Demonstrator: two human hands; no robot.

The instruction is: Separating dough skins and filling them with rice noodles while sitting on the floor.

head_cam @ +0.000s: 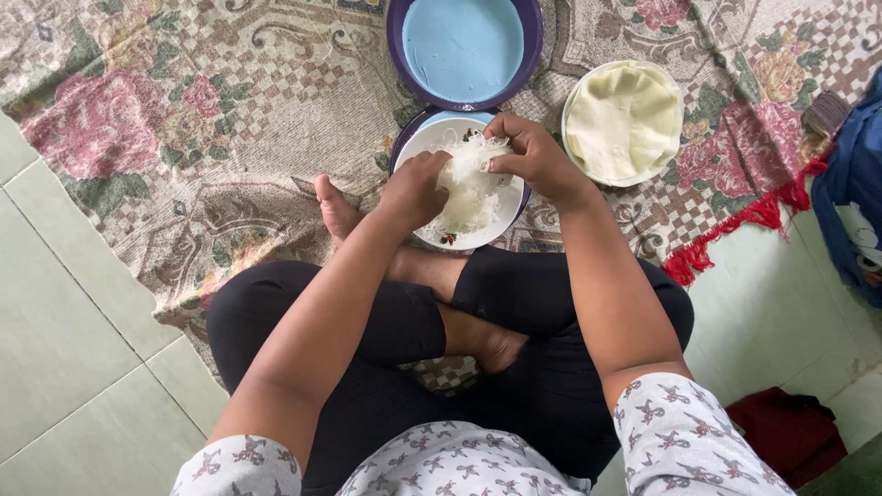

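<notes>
Both hands, left hand (415, 188) and right hand (531, 158), are pinching a tangled heap of thin white noodles (469, 188). The heap is lying in a round white plate (432, 138) near the far edge of the floral woven rug (184, 138).

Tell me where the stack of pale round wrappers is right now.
In the head view, the stack of wrappers sits on the floral rug, just right of the right hand and the white plate of noodles.

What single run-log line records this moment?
left hand: in white strands | right hand: pinching strands | white bowl: before crossed legs | wrappers plate: right | purple lid: beyond
</notes>
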